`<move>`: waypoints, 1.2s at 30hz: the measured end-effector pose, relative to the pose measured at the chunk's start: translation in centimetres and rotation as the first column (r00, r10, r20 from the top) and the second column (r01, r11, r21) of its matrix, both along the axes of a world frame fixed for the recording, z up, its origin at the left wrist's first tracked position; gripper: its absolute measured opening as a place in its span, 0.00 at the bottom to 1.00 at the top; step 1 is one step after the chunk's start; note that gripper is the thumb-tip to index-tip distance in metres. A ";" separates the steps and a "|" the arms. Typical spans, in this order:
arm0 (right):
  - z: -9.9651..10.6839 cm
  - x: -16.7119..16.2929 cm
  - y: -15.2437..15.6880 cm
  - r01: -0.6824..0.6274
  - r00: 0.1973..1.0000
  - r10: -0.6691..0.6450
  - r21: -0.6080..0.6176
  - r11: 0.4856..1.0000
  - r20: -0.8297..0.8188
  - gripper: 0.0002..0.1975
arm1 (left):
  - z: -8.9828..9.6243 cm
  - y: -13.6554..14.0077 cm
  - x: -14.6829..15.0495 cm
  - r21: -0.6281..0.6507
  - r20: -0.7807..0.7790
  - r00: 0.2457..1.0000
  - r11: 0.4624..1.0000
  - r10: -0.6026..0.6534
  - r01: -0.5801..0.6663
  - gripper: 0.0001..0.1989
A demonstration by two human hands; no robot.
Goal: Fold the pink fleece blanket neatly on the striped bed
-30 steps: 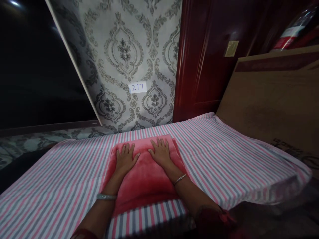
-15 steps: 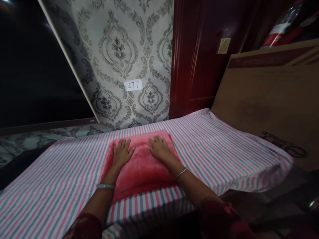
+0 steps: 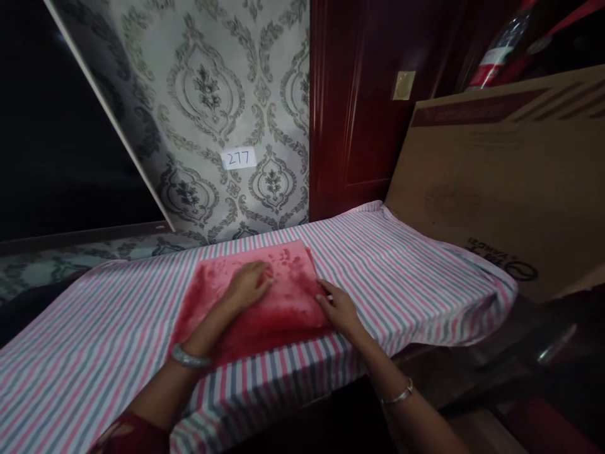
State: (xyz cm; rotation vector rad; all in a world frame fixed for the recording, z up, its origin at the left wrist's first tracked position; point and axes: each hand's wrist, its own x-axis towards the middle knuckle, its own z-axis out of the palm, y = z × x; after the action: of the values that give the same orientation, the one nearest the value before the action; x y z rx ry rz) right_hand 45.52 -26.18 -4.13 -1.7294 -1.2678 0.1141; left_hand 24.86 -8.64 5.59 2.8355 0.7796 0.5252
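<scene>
A folded red plush cloth (image 3: 283, 309) lies flat near the front edge of the striped table cover, its pile marked with darker dents. My left hand (image 3: 248, 284) rests on the middle of the cloth, slightly blurred, with the thumb apart from the loosely bent fingers. At the right edge of the cloth is my right hand (image 3: 338, 306). Its thumb and fingers close on that edge; the fingertips are partly hidden. A pale bangle is on the left wrist and a thin metal one on the right.
The striped cover (image 3: 401, 271) spreads to both sides and hangs over the front. Against the patterned wall, a dark screen (image 3: 70, 139) stands at the left. A large cardboard box (image 3: 496, 164) leans at the right, with a bottle (image 3: 496, 60) behind it. A paper label (image 3: 239, 157) reads 277.
My right hand has moved from flat on top of the cloth to its right edge. My left hand has slid right toward the middle. The view has shifted slightly right.
</scene>
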 end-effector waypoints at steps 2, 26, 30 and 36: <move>0.0 -0.6 -0.6 -0.002 1.000 0.000 0.049 0.999 0.023 0.22 | 0.1 -2.7 2.5 -0.033 0.042 0.980 0.980 -0.194 0.196 0.24; 2.2 1.4 1.6 -0.071 0.957 0.114 0.167 0.983 -0.265 0.16 | -1.9 -1.7 8.0 -0.053 -0.100 0.887 0.893 -0.451 0.448 0.20; 1.7 3.5 3.9 -0.034 0.946 0.076 0.134 0.990 -0.315 0.16 | -2.0 -1.6 7.9 -0.017 -0.020 0.890 0.890 -0.455 0.455 0.21; 1.8 5.0 8.9 -0.028 0.911 0.067 0.103 0.994 -0.408 0.18 | -4.5 -0.3 6.7 0.045 0.206 0.869 0.891 -0.450 0.451 0.18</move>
State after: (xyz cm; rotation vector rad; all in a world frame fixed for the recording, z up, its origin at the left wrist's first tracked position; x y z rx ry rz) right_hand 50.47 -17.32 -2.31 -1.4934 -0.9846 0.4190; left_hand 31.52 -8.91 1.06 2.7562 0.0668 0.7230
